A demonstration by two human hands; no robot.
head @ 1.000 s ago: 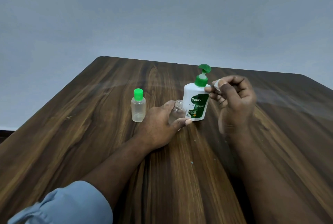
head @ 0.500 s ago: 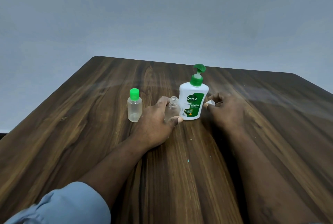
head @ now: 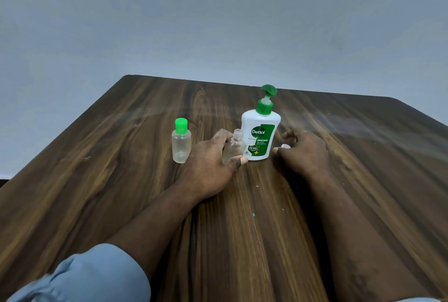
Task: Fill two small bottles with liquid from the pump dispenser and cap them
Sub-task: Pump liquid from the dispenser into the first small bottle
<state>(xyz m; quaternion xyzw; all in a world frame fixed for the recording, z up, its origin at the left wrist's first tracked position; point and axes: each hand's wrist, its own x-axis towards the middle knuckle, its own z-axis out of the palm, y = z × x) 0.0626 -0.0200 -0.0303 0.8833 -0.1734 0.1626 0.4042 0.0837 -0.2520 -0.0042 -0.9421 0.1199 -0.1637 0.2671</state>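
A white pump dispenser (head: 261, 131) with a green pump head stands on the wooden table (head: 121, 180). My left hand (head: 208, 168) grips a small clear bottle (head: 234, 142) with no cap, just left of the dispenser and tilted slightly toward it. A second small clear bottle (head: 181, 144) with a green cap stands upright further left, apart from my hand. My right hand (head: 304, 153) rests low on the table to the right of the dispenser. Its thumb and curled fingers pinch a small white cap (head: 286, 146) at table level.
The table's far edge runs behind the dispenser, with a plain grey wall beyond it. Bare wood lies to the left of the capped bottle and to the right of my right hand. Small crumbs dot the wood between my forearms.
My right hand has come down from beside the pump head to the table, carrying the white cap. My left hand has kept its grip on the open bottle.
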